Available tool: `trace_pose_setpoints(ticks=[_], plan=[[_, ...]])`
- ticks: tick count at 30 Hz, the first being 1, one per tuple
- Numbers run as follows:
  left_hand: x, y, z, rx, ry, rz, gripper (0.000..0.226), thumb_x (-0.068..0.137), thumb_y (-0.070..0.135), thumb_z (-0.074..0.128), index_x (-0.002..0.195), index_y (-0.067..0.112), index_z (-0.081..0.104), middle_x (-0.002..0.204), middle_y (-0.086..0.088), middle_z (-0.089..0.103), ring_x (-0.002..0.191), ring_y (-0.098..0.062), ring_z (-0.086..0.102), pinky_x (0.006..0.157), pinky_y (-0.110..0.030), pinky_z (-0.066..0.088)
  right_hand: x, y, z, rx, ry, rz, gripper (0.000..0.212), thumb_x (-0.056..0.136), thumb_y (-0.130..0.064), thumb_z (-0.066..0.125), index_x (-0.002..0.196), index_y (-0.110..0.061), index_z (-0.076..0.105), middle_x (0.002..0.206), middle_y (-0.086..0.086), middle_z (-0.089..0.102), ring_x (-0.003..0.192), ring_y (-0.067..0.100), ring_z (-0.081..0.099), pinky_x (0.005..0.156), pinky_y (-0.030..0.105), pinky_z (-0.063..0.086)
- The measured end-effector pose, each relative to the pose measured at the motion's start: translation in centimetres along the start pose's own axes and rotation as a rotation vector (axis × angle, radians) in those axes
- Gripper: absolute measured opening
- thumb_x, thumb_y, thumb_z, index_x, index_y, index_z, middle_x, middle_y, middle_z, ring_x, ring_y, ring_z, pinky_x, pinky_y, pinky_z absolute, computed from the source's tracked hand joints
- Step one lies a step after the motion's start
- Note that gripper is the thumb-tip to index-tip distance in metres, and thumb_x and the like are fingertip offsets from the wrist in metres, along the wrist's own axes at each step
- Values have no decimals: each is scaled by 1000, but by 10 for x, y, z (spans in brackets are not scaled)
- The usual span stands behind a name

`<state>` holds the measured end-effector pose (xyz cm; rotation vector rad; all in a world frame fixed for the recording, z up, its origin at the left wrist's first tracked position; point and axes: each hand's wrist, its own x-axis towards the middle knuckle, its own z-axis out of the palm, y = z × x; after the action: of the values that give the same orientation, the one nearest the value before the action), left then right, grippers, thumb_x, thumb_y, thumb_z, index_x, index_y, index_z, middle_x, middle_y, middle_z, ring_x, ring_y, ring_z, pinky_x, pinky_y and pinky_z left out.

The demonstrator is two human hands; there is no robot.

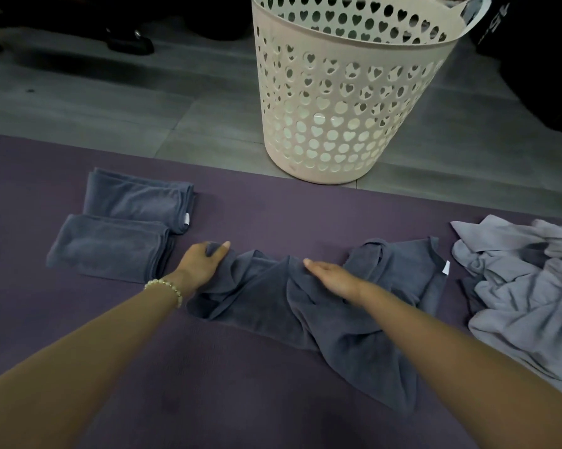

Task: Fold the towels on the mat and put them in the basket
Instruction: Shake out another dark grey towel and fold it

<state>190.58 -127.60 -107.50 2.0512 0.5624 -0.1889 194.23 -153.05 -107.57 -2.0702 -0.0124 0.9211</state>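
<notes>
A crumpled dark grey towel (334,306) lies across the middle of the purple mat (273,209). My left hand (203,262) pinches the towel's far left corner between thumb and fingers. With straight fingers, my right hand (333,277) lies flat on the towel's middle. Two folded dark grey towels (140,199) (111,247) lie side by side on the mat at the left. A cream basket (347,102) with heart-shaped holes stands upright on the floor just beyond the mat.
A heap of lighter grey towels (529,286) lies on the mat at the right edge. Grey floor tiles (111,102) stretch beyond the mat. Dark shapes line the far edge and the upper right corner.
</notes>
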Motion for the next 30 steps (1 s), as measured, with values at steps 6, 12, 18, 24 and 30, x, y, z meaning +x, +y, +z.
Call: trace_pose_setpoints(ticks=[6, 12, 18, 24, 30], plan=[[1, -12, 10, -47, 38, 30, 30, 97, 28, 51, 89, 2, 64, 87, -11, 62, 85, -21, 54, 77, -26, 38, -22, 1, 32, -309, -799, 176, 63, 98, -57, 27, 120, -11, 64, 114, 1, 63, 100, 14, 59, 88, 20, 44], [5, -23, 17, -85, 73, 0, 35, 98, 30, 48, 88, -1, 61, 87, -13, 61, 83, -21, 53, 74, -27, 37, 40, 17, 6, -269, 254, -192, 26, 94, -37, 55, 105, -16, 64, 115, 8, 64, 110, 25, 58, 95, 32, 44], [3, -27, 11, -229, 115, 20, 33, 98, 32, 46, 73, 11, 50, 73, -6, 52, 73, -16, 48, 67, -26, 41, 42, 8, -3, -391, 181, 252, 64, 101, -50, 20, 133, -1, 46, 135, 18, 50, 122, 32, 49, 98, 35, 39], [-1, -8, -9, -370, 182, 42, 29, 100, 31, 42, 86, 9, 55, 81, -4, 58, 74, -12, 54, 67, -14, 46, 17, 17, -17, -50, -351, 584, 69, 90, -70, 27, 117, -13, 55, 105, 4, 60, 78, 18, 56, 62, 22, 44], [-3, 11, -30, -512, 95, 54, 33, 100, 38, 40, 86, 15, 58, 91, -4, 65, 84, -15, 61, 70, -24, 49, -13, 12, -17, 239, -414, 378, 68, 81, -78, 31, 78, -15, 58, 64, 1, 54, 51, 12, 49, 59, 25, 40]])
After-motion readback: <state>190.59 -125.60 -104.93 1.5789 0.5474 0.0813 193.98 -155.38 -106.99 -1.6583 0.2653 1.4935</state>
